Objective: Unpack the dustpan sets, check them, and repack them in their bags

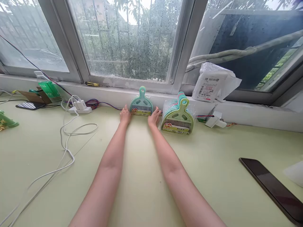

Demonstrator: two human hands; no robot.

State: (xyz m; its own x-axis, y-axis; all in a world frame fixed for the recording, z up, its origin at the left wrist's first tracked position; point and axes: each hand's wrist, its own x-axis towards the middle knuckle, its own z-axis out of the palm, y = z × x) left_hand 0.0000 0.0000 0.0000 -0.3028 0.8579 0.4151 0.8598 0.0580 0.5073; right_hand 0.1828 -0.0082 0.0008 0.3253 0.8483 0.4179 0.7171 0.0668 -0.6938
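A blue-green dustpan and brush set [141,101] in clear wrapping stands upright against the wall under the window, with a yellow-green handle rim showing behind its own. My left hand [125,115] holds its left edge and my right hand [154,117] its right edge, so the set is held between them. The fingertips behind the edges are partly hidden. Just right of my right hand, a row of similar wrapped dustpan sets [178,118] stands upright, a yellow-green one in front with green and pink ones behind.
White cables [68,142] trail over the table's left side from a power strip [80,109]. A screwdriver [92,84] and a white plastic package [210,83] sit on the sill. A phone [272,189] lies at right. A white adapter [215,120] is beside the wall.
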